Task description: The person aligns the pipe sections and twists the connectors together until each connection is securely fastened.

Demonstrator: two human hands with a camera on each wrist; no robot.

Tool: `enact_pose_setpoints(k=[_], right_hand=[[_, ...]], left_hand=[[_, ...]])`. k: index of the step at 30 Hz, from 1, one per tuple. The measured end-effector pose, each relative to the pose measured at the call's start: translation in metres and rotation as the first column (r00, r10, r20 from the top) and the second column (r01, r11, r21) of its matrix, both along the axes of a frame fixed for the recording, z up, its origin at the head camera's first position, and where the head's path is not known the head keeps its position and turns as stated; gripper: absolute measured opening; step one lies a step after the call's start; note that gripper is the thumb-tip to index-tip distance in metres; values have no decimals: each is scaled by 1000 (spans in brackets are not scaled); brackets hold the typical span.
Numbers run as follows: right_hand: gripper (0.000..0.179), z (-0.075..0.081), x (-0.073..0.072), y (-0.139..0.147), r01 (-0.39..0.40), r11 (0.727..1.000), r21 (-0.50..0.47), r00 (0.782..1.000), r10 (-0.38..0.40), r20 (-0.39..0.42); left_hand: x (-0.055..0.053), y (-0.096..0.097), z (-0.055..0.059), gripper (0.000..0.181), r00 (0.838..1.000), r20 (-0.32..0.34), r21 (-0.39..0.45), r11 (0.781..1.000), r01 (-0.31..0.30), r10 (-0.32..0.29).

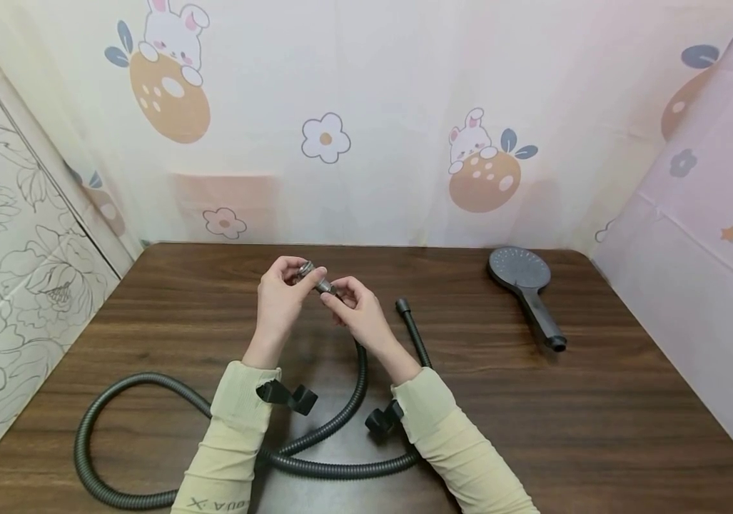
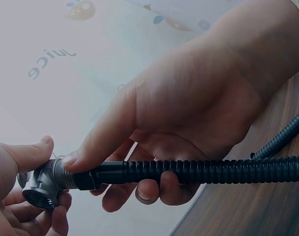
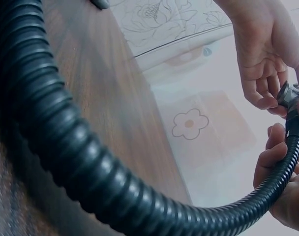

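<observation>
My left hand (image 1: pixel 279 300) grips a small grey metal T-shaped fitting (image 2: pixel 50 177) between thumb and fingers; one threaded opening faces outward in the left wrist view. My right hand (image 1: pixel 362 314) holds the end of a black ribbed shower hose (image 2: pixel 228 171), thumb on the joint and fingers curled beneath. The hose's end nut (image 2: pixel 88 180) meets the fitting's threaded side; some thread still shows between them. In the right wrist view the hose bends up from the table to the right hand. Both hands are above the table's far half.
A dark grey handheld shower head (image 1: pixel 520 270) lies at the table's far right. The hose loops over the wooden table (image 1: pixel 597 428) to the left, and its other end (image 1: pixel 403 307) lies beside the right wrist. A patterned curtain (image 1: pixel 392 185) hangs behind.
</observation>
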State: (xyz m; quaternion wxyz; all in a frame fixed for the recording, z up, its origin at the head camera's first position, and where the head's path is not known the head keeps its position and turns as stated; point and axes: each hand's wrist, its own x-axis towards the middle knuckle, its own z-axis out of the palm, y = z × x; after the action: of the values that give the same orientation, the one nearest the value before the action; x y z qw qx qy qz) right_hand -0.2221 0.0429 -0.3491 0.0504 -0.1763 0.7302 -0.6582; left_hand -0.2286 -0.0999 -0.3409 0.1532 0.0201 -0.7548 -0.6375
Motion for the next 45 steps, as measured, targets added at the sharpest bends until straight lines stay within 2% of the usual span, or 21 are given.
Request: enact_pose_setpoints(k=[19,31,38,45], right_hand=[[25,-1,0,1,-3,1000,22,1000,3,-8],[30,-2,-1,1,-3,1000,25,1000,3,-20],[27,-1,0,1,-6,1000,23,999,7,-42],[24,-1,0,1,-14,1000,13,1000,14,-26]], left_hand=[[1,-1,0,39,1000,22,5,1000,7,-8],[0,-1,0,37,1000,7,-5,1000,-5,5],[0,-1,0,38,1000,4,-1,1000,-3,3],[0,-1,0,38,1000,10,-6,1000,-2,2]])
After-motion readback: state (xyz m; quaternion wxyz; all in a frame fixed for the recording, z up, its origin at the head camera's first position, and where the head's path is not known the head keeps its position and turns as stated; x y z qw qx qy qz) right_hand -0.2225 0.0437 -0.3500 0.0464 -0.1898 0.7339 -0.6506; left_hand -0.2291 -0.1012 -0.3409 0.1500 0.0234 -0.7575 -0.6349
